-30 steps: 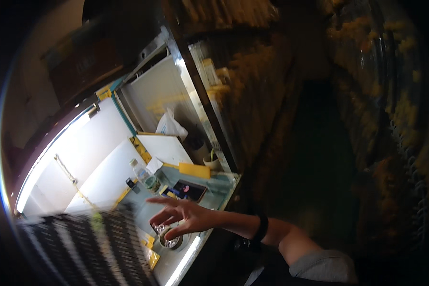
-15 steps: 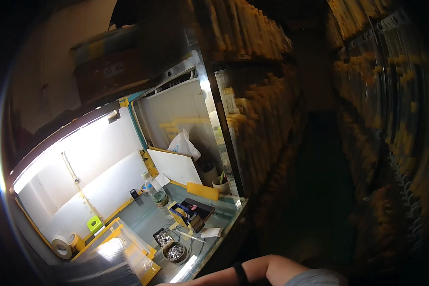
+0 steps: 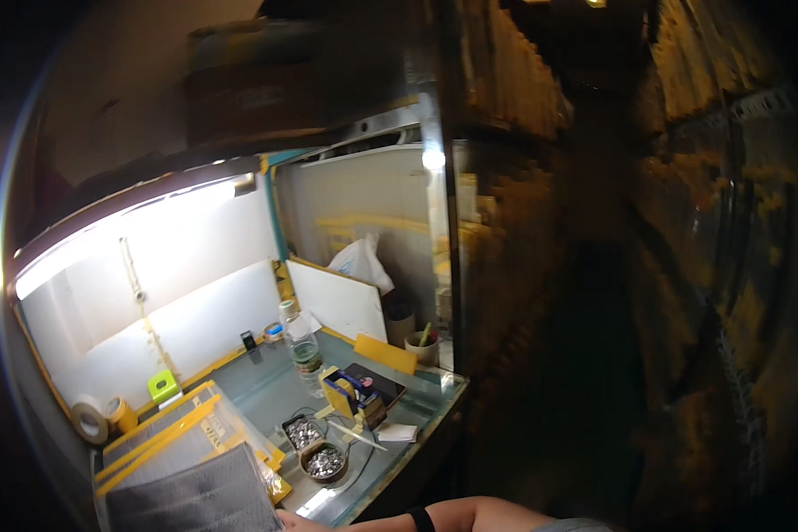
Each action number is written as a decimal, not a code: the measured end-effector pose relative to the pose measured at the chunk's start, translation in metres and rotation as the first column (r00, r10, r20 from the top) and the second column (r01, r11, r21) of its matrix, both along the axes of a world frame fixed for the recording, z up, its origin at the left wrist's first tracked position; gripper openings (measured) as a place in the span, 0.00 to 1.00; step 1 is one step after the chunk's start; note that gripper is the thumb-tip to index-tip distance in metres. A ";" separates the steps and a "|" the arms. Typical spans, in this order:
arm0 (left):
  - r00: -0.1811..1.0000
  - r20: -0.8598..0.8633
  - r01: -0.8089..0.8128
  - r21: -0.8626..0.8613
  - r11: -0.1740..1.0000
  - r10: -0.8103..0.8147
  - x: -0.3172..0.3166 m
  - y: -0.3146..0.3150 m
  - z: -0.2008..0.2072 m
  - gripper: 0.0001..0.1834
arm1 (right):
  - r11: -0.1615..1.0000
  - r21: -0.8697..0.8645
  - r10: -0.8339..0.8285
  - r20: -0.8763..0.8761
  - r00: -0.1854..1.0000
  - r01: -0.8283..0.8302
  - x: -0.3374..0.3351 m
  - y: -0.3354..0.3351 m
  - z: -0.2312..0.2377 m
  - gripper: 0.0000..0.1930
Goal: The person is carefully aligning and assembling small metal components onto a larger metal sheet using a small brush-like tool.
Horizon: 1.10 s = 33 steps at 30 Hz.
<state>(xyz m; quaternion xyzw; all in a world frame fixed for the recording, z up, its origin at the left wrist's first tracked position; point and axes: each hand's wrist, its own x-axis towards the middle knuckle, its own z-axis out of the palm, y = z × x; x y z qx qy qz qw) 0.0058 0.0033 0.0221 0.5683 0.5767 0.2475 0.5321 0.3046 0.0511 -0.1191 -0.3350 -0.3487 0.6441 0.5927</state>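
Along the bottom edge my right forearm, with a black band at the wrist, reaches left across the front of the glass-topped table [image 3: 266, 368]. My right hand [image 3: 296, 521] is at the near right corner of a dark grey mesh-like sheet [image 3: 191, 495], its fingers closed at that edge and partly cut off by the picture's border. The sheet overlaps a stack of flat panels edged in yellow tape [image 3: 155, 443]. Right of the stack, a round tin [image 3: 324, 464] and a black tray [image 3: 302, 432] hold small shiny metal pieces. My left hand is out of view.
A plastic bottle [image 3: 305, 355], a blue-and-yellow device [image 3: 353, 395], a white pen-like stick [image 3: 356, 435] and a folded paper [image 3: 397, 433] lie farther back. Tape rolls [image 3: 89, 423] stand at left. A dark aisle between racks of yellow-edged frames [image 3: 505, 239] runs right.
The view has shifted, so the table's contents sit differently in the picture. The dark sheet, blurred before, now shows clearly over the stack, and my right hand has come into view at its corner.
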 end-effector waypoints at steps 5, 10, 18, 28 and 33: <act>0.980 -0.123 0.176 0.898 0.403 -0.155 0.069 -0.020 0.018 0.08 | 0.982 -0.122 0.124 -0.172 0.977 -0.146 0.010 -0.019 0.046 0.25; 0.829 -0.558 0.559 0.829 0.021 -0.037 0.103 0.018 -0.032 0.23 | 0.991 -0.069 0.097 -0.190 0.977 -0.111 0.023 -0.032 0.070 0.21; 0.889 -0.458 0.458 0.888 0.029 -0.002 0.132 0.046 -0.042 0.14 | 0.995 0.098 0.003 0.236 0.972 -0.027 0.087 -0.051 0.096 0.21; 0.871 -0.460 0.491 0.832 0.259 -0.173 0.126 0.048 -0.039 0.23 | 0.862 0.504 -0.367 0.703 -0.609 0.061 0.177 -0.042 0.120 0.10; 0.863 -0.467 0.498 0.849 0.174 -0.193 0.125 0.050 -0.045 0.21 | 0.932 0.357 -0.216 0.689 -0.692 0.064 0.176 -0.027 0.112 0.09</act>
